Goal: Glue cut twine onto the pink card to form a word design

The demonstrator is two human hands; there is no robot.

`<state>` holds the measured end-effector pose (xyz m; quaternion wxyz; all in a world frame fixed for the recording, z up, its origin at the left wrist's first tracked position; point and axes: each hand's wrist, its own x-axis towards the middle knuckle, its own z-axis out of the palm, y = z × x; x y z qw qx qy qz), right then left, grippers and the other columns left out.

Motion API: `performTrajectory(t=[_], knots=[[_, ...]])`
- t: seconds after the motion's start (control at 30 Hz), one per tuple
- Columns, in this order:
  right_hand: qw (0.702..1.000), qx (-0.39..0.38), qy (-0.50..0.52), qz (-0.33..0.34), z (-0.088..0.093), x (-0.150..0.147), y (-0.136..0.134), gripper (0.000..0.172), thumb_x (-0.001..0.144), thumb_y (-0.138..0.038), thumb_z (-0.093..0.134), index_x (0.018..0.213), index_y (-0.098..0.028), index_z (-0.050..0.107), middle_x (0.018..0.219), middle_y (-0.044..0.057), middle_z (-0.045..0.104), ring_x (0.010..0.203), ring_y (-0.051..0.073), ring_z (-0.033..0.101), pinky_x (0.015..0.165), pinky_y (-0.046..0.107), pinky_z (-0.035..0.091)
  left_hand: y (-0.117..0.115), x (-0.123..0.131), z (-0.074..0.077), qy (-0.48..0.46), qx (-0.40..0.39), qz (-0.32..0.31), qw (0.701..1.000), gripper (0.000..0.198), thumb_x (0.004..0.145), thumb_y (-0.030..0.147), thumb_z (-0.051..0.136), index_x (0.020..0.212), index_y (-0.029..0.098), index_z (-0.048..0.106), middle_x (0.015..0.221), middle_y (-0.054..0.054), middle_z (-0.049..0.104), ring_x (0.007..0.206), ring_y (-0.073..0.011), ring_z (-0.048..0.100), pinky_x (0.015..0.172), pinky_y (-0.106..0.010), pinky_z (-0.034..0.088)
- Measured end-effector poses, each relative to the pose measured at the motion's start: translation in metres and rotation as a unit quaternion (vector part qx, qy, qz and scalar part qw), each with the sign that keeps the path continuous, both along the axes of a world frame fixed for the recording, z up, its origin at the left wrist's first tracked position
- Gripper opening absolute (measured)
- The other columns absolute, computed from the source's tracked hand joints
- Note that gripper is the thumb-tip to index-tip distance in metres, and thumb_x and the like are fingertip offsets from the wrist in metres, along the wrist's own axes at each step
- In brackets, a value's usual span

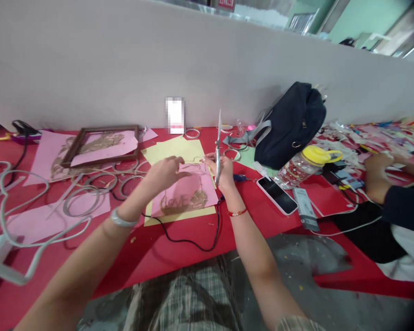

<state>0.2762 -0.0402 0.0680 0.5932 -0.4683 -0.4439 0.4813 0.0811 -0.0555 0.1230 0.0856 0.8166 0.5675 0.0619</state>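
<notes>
My right hand (pixel 225 171) is closed around a pair of scissors (pixel 220 126), held upright with the blades pointing up. By its fingertips lies a thin pale strand, too fine to make out clearly. Over the top left of a pink sheet (pixel 179 186) hovers my left hand (pixel 167 172), thumb and fingers apart, with nothing visible in it. Brown cut-out work reading LOVE (pixel 175 201), beside a flower-like shape (pixel 198 198), rests on that sheet. Beneath the pink sheet is yellow paper (pixel 172 149).
A wooden frame (pixel 136 142), tape-like rings (pixel 81 201) and white cables (pixel 44 184) are at left. A phone (pixel 278 195), a yellow-lidded bottle (pixel 313 156) and a dark bag (pixel 290 124) stand at right. A black cable (pixel 189 242) crosses the red table. Another person's arm (pixel 377 177) is far right.
</notes>
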Motion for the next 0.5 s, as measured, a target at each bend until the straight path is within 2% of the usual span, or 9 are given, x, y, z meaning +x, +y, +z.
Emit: performTrajectory(t=[0.03,0.1,0.2,0.27,0.4,0.5], knots=[[1.000,0.001,-0.001,0.004,0.001,0.000,-0.001,0.040,0.068,-0.051,0.086,0.084,-0.019,0.068,0.077,0.003,0.073,0.057,0.012,0.059,0.051,0.025,0.041,0.000,0.017,-0.006,0.020,0.022,-0.004,1.000,0.034,0.104,0.039,0.059,0.123,0.013,0.070,0.117,-0.015,0.074,0.097,-0.0274,0.072,0.075,-0.032,0.047],[1.000,0.009,0.003,0.005,0.002,0.002,-0.001,0.041,0.066,-0.050,0.088,0.084,-0.020,0.067,0.077,0.003,0.073,0.060,0.014,0.062,0.052,0.025,0.042,0.003,0.031,-0.014,0.048,0.038,-0.010,0.998,0.025,0.105,0.028,0.054,0.113,0.013,0.073,0.112,-0.014,0.074,0.092,-0.0271,0.072,0.070,-0.032,0.044],[0.999,0.020,0.017,-0.019,0.002,0.007,0.001,0.039,0.065,-0.047,0.089,0.081,-0.020,0.066,0.076,0.004,0.073,0.064,0.016,0.065,0.053,0.026,0.045,0.013,0.016,-0.013,0.033,0.042,-0.017,0.998,0.023,0.104,0.024,0.054,0.098,0.014,0.074,0.104,-0.013,0.075,0.090,-0.0252,0.070,0.067,-0.031,0.041],[0.997,0.019,0.024,-0.065,0.002,0.013,0.004,0.036,0.066,-0.044,0.089,0.079,-0.021,0.064,0.075,0.003,0.073,0.063,0.015,0.064,0.051,0.026,0.045,0.021,-0.009,-0.004,0.004,0.056,0.000,0.998,0.022,0.102,0.027,0.057,0.094,0.015,0.073,0.100,-0.011,0.075,0.086,-0.0232,0.068,0.067,-0.030,0.040],[0.990,0.021,0.046,-0.130,-0.001,0.030,0.008,0.033,0.064,-0.035,0.089,0.080,-0.022,0.063,0.078,0.002,0.072,0.070,0.017,0.069,0.054,0.026,0.049,0.026,-0.074,0.021,-0.033,0.107,0.103,0.988,0.025,0.098,0.036,0.060,0.098,0.015,0.074,0.091,-0.007,0.075,0.080,-0.0195,0.060,0.072,-0.028,0.039],[0.987,0.034,0.043,-0.153,-0.004,0.041,0.009,0.035,0.063,-0.034,0.090,0.081,-0.021,0.063,0.080,0.002,0.071,0.076,0.017,0.071,0.058,0.026,0.052,0.023,-0.139,0.028,0.010,0.131,0.261,0.956,0.044,0.100,0.051,0.051,0.115,0.017,0.074,0.097,-0.007,0.073,0.081,-0.0210,0.054,0.074,-0.031,0.040]])
